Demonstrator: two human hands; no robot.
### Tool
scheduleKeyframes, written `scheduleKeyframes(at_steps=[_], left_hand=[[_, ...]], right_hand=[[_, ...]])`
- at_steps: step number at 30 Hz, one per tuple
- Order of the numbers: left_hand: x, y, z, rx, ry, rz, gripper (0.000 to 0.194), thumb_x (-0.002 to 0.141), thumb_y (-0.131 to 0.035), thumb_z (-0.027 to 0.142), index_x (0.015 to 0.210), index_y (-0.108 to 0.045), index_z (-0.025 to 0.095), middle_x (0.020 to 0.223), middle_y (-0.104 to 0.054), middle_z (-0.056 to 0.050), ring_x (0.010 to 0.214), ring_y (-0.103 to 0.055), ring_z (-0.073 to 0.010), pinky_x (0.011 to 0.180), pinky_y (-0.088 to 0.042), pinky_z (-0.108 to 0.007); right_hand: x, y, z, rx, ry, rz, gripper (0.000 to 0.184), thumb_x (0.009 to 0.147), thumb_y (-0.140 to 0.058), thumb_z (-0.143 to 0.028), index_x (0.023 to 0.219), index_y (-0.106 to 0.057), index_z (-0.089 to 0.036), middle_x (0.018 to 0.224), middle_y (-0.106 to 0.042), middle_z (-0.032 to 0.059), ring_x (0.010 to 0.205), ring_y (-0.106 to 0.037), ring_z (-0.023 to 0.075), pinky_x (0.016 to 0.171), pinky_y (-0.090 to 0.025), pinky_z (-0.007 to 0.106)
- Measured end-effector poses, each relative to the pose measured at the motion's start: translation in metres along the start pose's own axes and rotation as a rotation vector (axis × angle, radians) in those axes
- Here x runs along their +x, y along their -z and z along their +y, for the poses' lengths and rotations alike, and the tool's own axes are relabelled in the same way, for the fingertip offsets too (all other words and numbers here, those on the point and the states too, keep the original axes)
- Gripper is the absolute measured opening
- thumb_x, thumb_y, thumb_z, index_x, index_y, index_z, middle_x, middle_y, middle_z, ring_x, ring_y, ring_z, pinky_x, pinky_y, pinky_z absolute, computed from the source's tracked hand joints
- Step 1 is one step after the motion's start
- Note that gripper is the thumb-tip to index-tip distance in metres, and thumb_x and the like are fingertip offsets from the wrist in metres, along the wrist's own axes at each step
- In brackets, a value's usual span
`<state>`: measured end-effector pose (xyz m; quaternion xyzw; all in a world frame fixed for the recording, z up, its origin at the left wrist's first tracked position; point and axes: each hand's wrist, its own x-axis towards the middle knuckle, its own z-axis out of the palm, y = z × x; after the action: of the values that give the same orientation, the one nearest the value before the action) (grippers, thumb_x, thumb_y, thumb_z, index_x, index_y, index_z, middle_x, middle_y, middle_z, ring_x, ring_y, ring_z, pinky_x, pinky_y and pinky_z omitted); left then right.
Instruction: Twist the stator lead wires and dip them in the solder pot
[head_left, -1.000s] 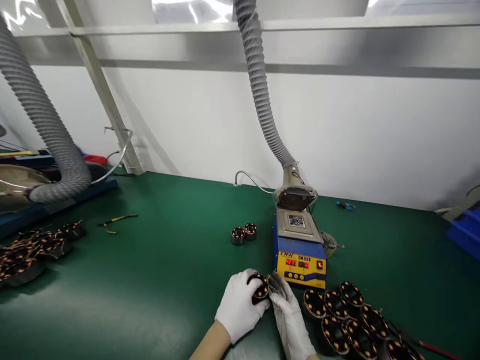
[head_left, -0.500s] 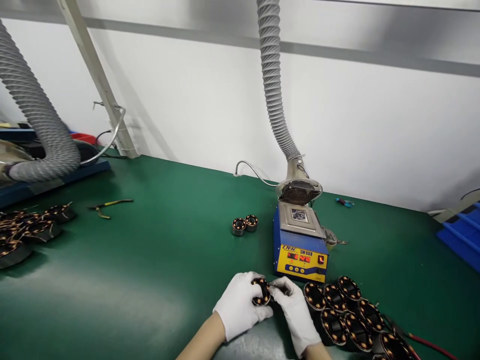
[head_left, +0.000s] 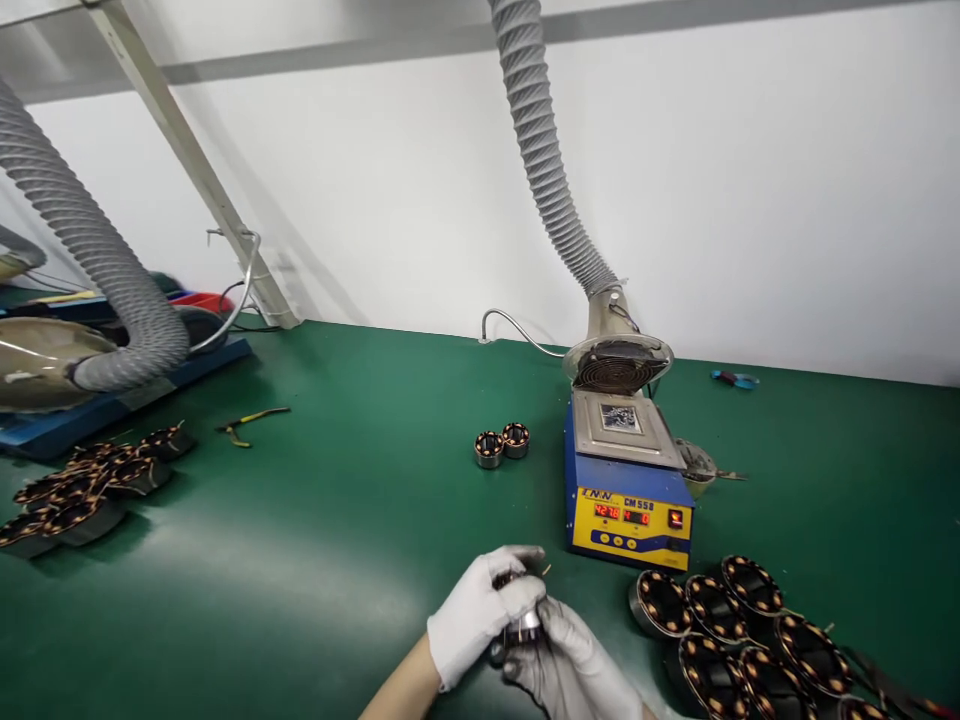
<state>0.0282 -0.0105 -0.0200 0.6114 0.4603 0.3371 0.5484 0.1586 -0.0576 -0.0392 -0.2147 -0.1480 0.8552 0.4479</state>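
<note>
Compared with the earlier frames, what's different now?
The held ring has turned, showing its shiny outer wall; the left hand keeps its grip, while the right hand has shifted lower beside it. The paired rings and blue machine stayed put.

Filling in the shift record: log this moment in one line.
left hand: holding metal ring | right hand: at same ring, grip unclear | beyond: two rings side by side, blue-yellow unit
</note>
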Motion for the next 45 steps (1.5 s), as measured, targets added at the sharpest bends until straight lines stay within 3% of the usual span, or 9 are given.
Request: scheduleKeyframes(at_steps=[5, 12, 16, 20, 25, 30, 36, 42, 45], left_hand=[[-0.008, 0.004, 0.004, 0.249, -0.076, -0.161, 0.081, 0.052, -0.075, 0.021, 0.128, -0.046, 0.023, 0.132, -0.046, -0.005, 0.120, -0.043, -0.0243, 0.103, -0.032, -0.032], [-0.007, 0.003, 0.016, -0.053, -0.085, -0.033, 0.016, 0.069, -0.063, 0.028, 0.077, -0.071, 0.017, 0.088, -0.069, -0.004, 0.096, -0.059, -0.0219, 0.086, -0.044, -0.026], [0.001, 0.005, 0.008, -0.384, 0.013, 0.193, 0.030, 0.073, -0.063, 0.039, 0.053, -0.059, 0.016, 0.065, -0.065, -0.004, 0.076, -0.062, -0.0201, 0.072, -0.048, -0.027], [0.006, 0.015, 0.005, -0.634, 0.045, 0.359, 0.040, 0.071, -0.063, 0.054, 0.061, -0.060, 0.015, 0.064, -0.063, -0.002, 0.075, -0.061, -0.0193, 0.085, -0.048, -0.033], [-0.004, 0.000, 0.012, -0.204, 0.124, 0.010, 0.033, 0.071, -0.065, 0.037, 0.096, -0.068, 0.015, 0.097, -0.068, -0.008, 0.097, -0.059, -0.0252, 0.090, -0.045, -0.034], [-0.009, -0.016, 0.006, -0.384, 0.015, 0.229, 0.016, 0.071, -0.066, 0.032, 0.073, -0.071, 0.016, 0.077, -0.070, -0.006, 0.081, -0.063, -0.0198, 0.080, -0.047, -0.026], [-0.001, 0.008, 0.004, -0.649, 0.036, 0.469, 0.037, 0.068, -0.072, 0.044, 0.087, -0.065, 0.014, 0.068, -0.068, -0.004, 0.073, -0.064, -0.0185, 0.079, -0.049, -0.029], [-0.007, 0.010, 0.007, -0.163, 0.123, -0.229, 0.081, 0.054, -0.079, 0.018, 0.128, -0.045, 0.020, 0.122, -0.056, -0.008, 0.108, -0.053, -0.0254, 0.092, -0.043, -0.031], [-0.012, 0.002, 0.011, -0.149, 0.109, -0.243, 0.080, 0.048, -0.079, 0.011, 0.122, -0.050, 0.023, 0.115, -0.059, -0.002, 0.105, -0.055, -0.0241, 0.093, -0.042, -0.029]], right_hand=[[0.000, 0.004, -0.007, 0.131, 0.026, 0.008, 0.025, 0.072, -0.068, -0.029, 0.094, -0.065, -0.018, 0.098, -0.066, 0.0067, 0.089, -0.060, 0.0200, 0.080, -0.045, 0.033], [-0.001, 0.000, -0.006, 0.093, 0.004, -0.032, 0.028, 0.071, -0.071, -0.026, 0.097, -0.063, -0.021, 0.091, -0.066, 0.0024, 0.081, -0.061, 0.0156, 0.070, -0.045, 0.026], [-0.003, -0.001, -0.008, 0.015, -0.061, -0.078, 0.039, 0.067, -0.074, -0.026, 0.103, -0.060, -0.018, 0.086, -0.065, 0.0038, 0.076, -0.062, 0.0172, 0.065, -0.044, 0.026], [-0.004, 0.002, -0.008, 0.104, -0.051, -0.028, 0.040, 0.067, -0.074, -0.027, 0.103, -0.060, -0.017, 0.096, -0.066, 0.0082, 0.084, -0.062, 0.0213, 0.073, -0.044, 0.031], [-0.001, 0.005, 0.000, 0.145, 0.026, -0.009, 0.025, 0.076, -0.068, -0.030, 0.097, -0.062, -0.020, 0.102, -0.066, 0.0069, 0.091, -0.061, 0.0214, 0.078, -0.043, 0.034], [0.000, 0.000, 0.001, 0.131, 0.037, -0.017, 0.025, 0.074, -0.070, -0.024, 0.098, -0.062, -0.022, 0.097, -0.067, 0.0030, 0.087, -0.061, 0.0171, 0.075, -0.044, 0.030], [-0.004, -0.003, -0.006, 0.191, -0.030, -0.055, 0.028, 0.078, -0.064, -0.035, 0.101, -0.063, -0.018, 0.095, -0.067, 0.0073, 0.079, -0.063, 0.0196, 0.068, -0.044, 0.028], [-0.002, 0.004, -0.013, 0.298, -0.138, -0.111, 0.042, 0.082, -0.053, -0.050, 0.104, -0.064, -0.016, 0.096, -0.069, 0.0074, 0.087, -0.063, 0.0216, 0.077, -0.046, 0.034], [-0.001, 0.007, -0.012, 0.317, -0.123, -0.092, 0.041, 0.081, -0.055, -0.048, 0.107, -0.063, -0.018, 0.105, -0.067, 0.0080, 0.096, -0.061, 0.0223, 0.080, -0.045, 0.035]])
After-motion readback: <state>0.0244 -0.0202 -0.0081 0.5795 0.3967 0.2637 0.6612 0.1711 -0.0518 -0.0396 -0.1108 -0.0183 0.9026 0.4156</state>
